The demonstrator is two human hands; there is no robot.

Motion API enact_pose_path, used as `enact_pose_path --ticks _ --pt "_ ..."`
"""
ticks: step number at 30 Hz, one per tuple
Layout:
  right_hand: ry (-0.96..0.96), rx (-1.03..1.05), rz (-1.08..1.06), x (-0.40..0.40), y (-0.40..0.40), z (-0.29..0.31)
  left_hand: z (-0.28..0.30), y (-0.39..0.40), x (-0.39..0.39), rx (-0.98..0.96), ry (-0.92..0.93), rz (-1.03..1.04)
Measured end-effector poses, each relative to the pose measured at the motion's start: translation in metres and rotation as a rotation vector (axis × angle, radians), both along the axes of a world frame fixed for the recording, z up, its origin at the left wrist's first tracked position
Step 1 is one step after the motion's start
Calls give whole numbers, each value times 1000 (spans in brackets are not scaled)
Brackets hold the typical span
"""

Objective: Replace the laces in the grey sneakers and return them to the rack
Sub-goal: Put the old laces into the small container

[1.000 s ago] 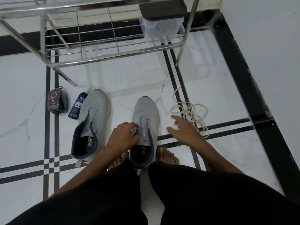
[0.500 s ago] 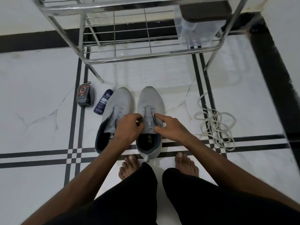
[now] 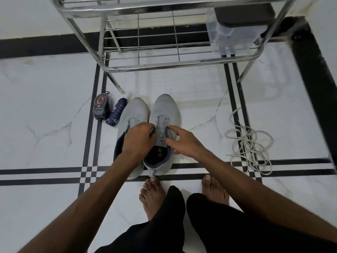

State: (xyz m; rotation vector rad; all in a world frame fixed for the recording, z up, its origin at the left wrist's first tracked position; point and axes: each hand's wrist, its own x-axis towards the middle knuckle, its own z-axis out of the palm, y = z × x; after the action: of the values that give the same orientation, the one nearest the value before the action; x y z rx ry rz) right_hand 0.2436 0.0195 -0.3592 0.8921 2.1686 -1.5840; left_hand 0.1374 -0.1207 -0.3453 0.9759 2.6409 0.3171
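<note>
Sneakers (image 3: 165,114) side by side on floor, just before rack (image 3: 164,64). Left hand (image 3: 138,139) and right hand (image 3: 184,141) both pinch right sneaker's tongue edges. Laces (image 3: 249,141) lie loose, right of sneakers.

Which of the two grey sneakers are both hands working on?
The right-hand sneaker: the left hand and right hand grip its tongue area. The other sneaker lies beside it, partly hidden under the left arm.

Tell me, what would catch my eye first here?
Two hands, the left hand and right hand, grip the right sneaker of a lace-less grey pair on the white floor. A loose heap of pale laces lies to the right, and a steel rack stands just beyond.
</note>
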Motion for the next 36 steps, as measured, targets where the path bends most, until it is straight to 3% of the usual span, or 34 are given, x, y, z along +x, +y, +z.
enact_pose_path --ticks 5,9,12,16,20,25,36 --pt "5 136 -106 6 17 10 8 12 2 82 25 0" --pt "176 -106 -532 1 60 41 20 40 4 227 -6 19" --pt "351 -182 -884 -8 100 79 35 68 4 351 -160 89" --pt "473 -191 -1149 -27 146 127 60 110 -4 559 -467 234" --pt "508 -135 -1252 -52 168 150 84 156 -15 758 -611 292" --pt "493 -1 -1314 -75 186 153 99 207 -31 798 -498 311" --pt "627 -177 -1245 -59 178 154 125 229 -21 920 -542 270"
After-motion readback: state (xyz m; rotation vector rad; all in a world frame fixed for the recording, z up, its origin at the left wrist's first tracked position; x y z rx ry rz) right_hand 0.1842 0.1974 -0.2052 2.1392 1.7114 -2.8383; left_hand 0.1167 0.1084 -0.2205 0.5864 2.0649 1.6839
